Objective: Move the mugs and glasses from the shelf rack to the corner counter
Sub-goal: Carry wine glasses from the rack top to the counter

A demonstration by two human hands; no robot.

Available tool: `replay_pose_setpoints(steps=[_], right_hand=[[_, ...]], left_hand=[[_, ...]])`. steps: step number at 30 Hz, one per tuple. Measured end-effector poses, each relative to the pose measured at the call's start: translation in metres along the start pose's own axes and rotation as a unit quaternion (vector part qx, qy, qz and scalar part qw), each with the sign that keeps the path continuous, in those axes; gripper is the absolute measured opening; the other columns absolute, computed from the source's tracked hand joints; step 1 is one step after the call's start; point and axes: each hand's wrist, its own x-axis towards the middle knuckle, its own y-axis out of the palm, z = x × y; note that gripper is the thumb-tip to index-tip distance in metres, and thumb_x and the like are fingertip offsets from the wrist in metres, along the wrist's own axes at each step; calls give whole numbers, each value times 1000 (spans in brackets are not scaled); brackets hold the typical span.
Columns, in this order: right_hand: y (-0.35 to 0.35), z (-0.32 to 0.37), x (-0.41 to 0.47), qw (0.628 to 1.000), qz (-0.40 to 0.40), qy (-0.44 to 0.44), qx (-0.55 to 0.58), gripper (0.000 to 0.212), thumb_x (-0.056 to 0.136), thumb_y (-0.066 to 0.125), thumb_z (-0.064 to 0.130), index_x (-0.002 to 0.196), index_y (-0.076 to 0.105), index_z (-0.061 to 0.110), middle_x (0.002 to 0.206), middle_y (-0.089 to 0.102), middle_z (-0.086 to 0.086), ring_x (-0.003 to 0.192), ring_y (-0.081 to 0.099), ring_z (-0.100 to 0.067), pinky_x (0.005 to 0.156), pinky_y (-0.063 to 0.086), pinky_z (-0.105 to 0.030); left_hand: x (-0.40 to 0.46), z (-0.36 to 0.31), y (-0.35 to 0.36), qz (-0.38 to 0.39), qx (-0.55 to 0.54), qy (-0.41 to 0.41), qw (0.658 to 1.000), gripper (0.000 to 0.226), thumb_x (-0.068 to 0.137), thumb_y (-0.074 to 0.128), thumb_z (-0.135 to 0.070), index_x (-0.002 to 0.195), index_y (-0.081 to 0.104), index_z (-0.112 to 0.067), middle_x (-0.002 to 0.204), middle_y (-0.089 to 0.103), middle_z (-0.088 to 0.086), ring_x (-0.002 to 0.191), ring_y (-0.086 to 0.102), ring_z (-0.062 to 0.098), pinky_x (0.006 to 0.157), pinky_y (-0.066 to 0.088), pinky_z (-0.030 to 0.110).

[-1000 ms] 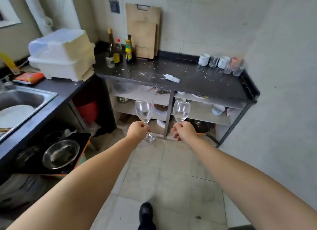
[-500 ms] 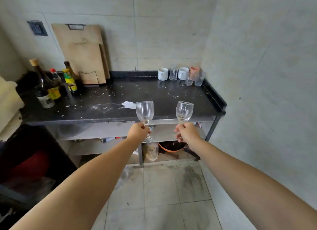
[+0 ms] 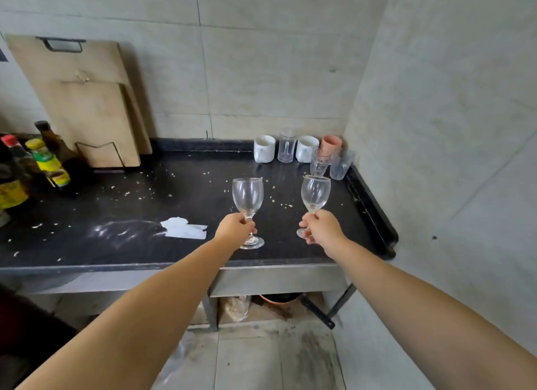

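My left hand (image 3: 234, 230) grips the stem of a clear wine glass (image 3: 248, 196), held upright above the black corner counter (image 3: 145, 215). My right hand (image 3: 322, 230) grips the stem of a second wine glass (image 3: 315, 193), also upright over the counter. In the far right corner stand two white mugs (image 3: 264, 148) (image 3: 305, 148), a clear glass mug (image 3: 287, 145), a pink cup (image 3: 331, 143) and two clear tumblers (image 3: 340, 164).
Sauce bottles (image 3: 49, 163) cluster at the counter's left, with wooden cutting boards (image 3: 84, 105) leaning on the wall behind. A white paper scrap (image 3: 184, 230) and crumbs lie on the counter. A raised lip (image 3: 374, 212) runs along the right edge beside the wall. Shelves sit below.
I have come closer to the counter. Both hands have carried the wine glasses forward, from in front of the counter edge to above its surface.
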Motion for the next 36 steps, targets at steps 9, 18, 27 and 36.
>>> replay_pose_setpoints(steps=[9, 18, 27, 36], right_hand=[[13, 32, 143, 997, -4, 73, 39, 11, 99, 42, 10, 101, 52, 6, 82, 57, -5, 55, 55, -16, 32, 39, -15], [24, 50, 274, 994, -36, 94, 49, 14, 97, 42, 11, 101, 54, 7, 86, 58, -5, 54, 56, -12, 34, 40, -14], [45, 37, 376, 998, -6, 47, 30, 17, 99, 42, 13, 105, 56, 5, 94, 63, -5, 68, 65, -5, 53, 51, -14], [68, 4, 415, 999, 38, 22, 23, 23, 99, 41, 11, 111, 60, 4, 90, 66, 6, 85, 68, -12, 79, 57, -26]], left_hand=[[139, -19, 13, 24, -15, -32, 999, 21, 91, 53, -12, 72, 62, -9, 77, 69, 2, 61, 57, 11, 69, 48, 28], [286, -49, 25, 55, -4, -47, 997, 16, 91, 54, -13, 83, 67, -7, 84, 70, 4, 71, 61, 15, 72, 50, 31], [356, -55, 83, 1, -86, -77, 993, 17, 90, 57, -21, 96, 68, -9, 85, 67, 1, 78, 61, 15, 64, 46, 25], [386, -43, 119, -28, -76, -89, 993, 19, 92, 55, -27, 88, 68, -13, 73, 63, -6, 69, 57, 8, 56, 41, 21]])
